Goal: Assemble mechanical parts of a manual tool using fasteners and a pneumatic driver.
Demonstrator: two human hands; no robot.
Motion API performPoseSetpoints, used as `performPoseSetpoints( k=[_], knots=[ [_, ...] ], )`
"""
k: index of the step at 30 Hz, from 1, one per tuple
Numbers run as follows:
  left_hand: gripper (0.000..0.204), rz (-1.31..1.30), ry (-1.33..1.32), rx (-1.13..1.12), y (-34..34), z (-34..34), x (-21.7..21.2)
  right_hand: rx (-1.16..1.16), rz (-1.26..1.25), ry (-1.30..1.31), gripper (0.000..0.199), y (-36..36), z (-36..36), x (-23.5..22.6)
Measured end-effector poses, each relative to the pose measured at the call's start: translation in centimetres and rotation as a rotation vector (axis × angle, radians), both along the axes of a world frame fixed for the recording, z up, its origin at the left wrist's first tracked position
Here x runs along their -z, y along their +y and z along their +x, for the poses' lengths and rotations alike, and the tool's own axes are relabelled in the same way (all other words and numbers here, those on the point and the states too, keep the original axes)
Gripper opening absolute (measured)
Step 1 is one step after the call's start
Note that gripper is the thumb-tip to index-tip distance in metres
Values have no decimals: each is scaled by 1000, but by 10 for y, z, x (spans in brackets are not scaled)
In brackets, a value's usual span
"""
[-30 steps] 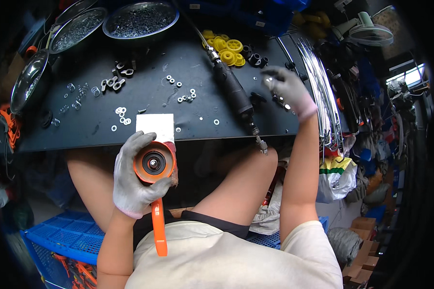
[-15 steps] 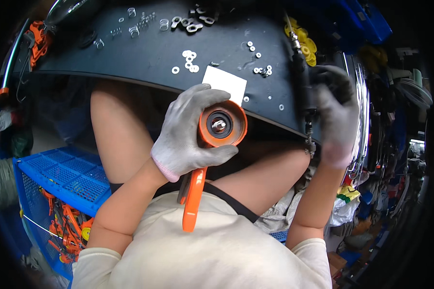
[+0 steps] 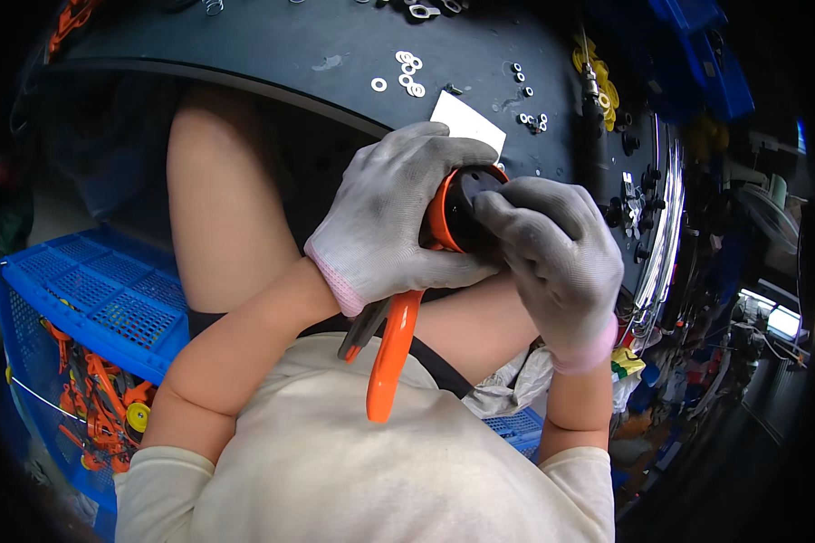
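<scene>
1. The orange tool [image 3: 439, 217] is in front of the person's torso, just off the near edge of the tabletop [image 3: 244, 45]. It has a round, cup-like head with a bright orange rim and a smooth, slightly curved orange handle [image 3: 395, 353] slanting down toward the shirt [image 3: 353, 452]. A dark grey bar [image 3: 362, 328] with an orange tip lies alongside the handle.
2. A black round piece [image 3: 469, 192] sits at the mouth of the head; its far side is covered by the right hand [image 3: 561, 249].
3. The left hand [image 3: 385, 217], in a grey-white glove, grasps the head from the side: fingers [image 3: 462, 152] wrap over the top, the thumb runs underneath, and the span between them is as wide as the head.
4. The right hand, gloved alike, has its fingers [image 3: 514, 215] bent and bunched, tips touching the black round piece. Whether they pinch it or only press on it, I cannot tell.
5. A white card [image 3: 469, 125] lies on the tabletop just beyond the left hand, with pale washers [image 3: 409, 72] near it.
</scene>
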State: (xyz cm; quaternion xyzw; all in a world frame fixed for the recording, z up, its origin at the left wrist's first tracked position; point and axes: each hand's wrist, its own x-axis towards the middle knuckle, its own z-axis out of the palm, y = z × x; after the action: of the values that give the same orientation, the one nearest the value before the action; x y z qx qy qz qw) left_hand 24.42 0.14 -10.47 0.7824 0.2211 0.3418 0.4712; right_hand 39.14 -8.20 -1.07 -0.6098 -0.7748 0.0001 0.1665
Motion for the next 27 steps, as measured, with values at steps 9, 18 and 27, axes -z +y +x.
performPoseSetpoints(
  k=[9,18,27],
  knots=[
    [76,-1,44,35,2,-3,1,-112,-40,7,28,-14,-8,3],
    [78,26,28,4,1,5,-4,-86,29,168,40,-7,4,11],
    [67,-181,-147,-28,-9,16,10,-84,364,129,31,-6,34,22]
  ],
)
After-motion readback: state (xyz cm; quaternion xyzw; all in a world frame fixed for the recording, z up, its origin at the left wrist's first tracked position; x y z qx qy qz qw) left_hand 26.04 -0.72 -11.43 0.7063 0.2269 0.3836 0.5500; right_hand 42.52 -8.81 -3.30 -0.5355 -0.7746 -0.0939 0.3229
